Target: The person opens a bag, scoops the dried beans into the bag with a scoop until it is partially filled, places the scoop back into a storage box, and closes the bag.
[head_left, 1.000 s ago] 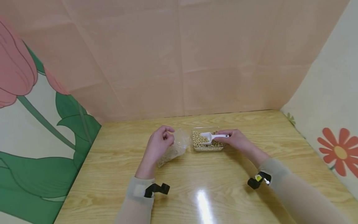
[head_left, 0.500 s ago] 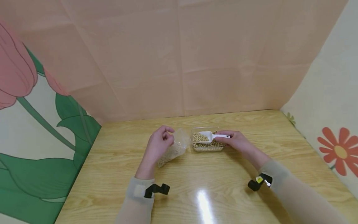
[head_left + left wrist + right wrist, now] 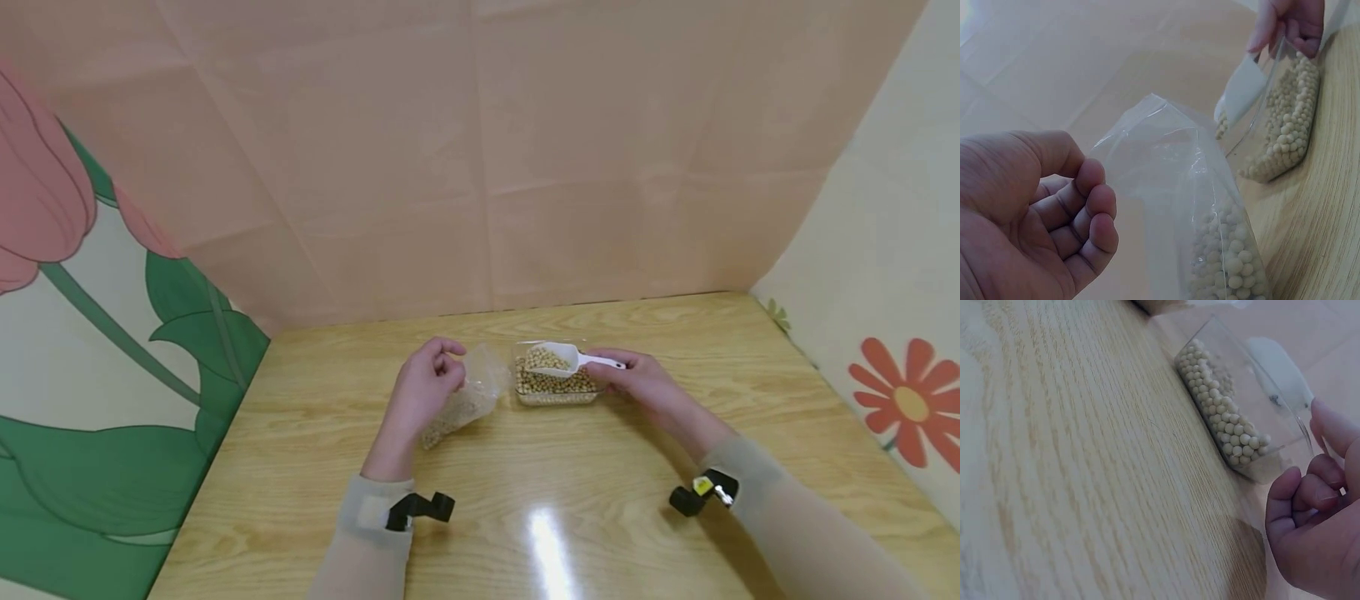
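A hand could pass over the near table [image 3: 585,467], but the bag [image 3: 472,400] stands between the left hand [image 3: 427,383] and box [image 3: 555,400].

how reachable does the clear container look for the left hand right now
Probably not freely: the left hand holds the plastic bag, which sits between it and the clear container in the head view.

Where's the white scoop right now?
Head view, just right of centre: the white scoop is held in the right hand, over the clear container, with the plastic bag to the left.
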Tool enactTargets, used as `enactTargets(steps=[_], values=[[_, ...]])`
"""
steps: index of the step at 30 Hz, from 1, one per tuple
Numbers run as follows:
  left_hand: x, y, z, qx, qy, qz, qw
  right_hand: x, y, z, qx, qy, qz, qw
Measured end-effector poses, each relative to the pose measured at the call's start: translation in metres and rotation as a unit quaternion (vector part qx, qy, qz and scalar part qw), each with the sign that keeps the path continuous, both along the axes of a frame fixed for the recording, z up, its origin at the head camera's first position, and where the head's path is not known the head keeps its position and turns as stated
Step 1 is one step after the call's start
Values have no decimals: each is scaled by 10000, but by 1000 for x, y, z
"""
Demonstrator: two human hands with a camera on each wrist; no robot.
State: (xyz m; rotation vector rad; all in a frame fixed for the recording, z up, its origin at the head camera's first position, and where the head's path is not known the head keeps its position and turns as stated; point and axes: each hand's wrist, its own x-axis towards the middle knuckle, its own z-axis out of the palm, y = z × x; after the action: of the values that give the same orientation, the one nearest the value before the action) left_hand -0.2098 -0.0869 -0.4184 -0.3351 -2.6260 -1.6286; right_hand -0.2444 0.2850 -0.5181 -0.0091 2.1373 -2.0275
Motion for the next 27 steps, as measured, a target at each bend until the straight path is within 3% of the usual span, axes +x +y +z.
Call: enactTargets(steps=[5,15,27], values=[[1,1,1,10,-12,-15,10000,3,5,-1,-439,-57,-7,9990],[0,1,-1,-9,12,-28,10000,3,2,4,-706,-96,40,9975],[0,1,1,-79,-22,-36,10000,13,2,35,-706,83,37,9975]])
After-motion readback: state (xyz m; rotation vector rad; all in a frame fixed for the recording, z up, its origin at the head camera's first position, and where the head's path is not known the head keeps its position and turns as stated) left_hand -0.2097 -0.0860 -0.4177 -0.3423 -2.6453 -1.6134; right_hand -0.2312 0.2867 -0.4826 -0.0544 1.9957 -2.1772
